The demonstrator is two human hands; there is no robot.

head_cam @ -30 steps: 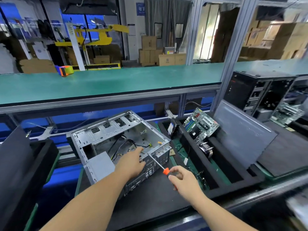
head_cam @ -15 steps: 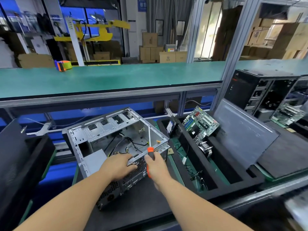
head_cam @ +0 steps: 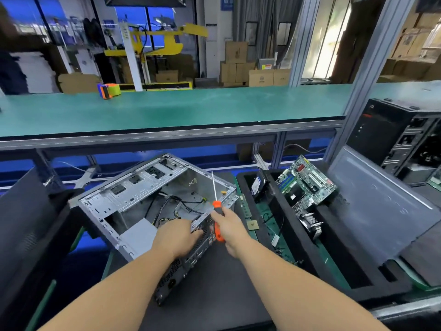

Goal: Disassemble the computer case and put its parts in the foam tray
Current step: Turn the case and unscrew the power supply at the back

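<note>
Orange screwdriver (head_cam: 217,219): right hand (head_cam: 229,226) is gripping it, fingers curled round.
Left hand (head_cam: 177,237): fingers are pressing the metal case (head_cam: 133,194).

No legible text, label or number on any surface.

The left hand (head_cam: 177,237) hides its own fingertips against the case's rear panel (head_cam: 191,256).
</note>
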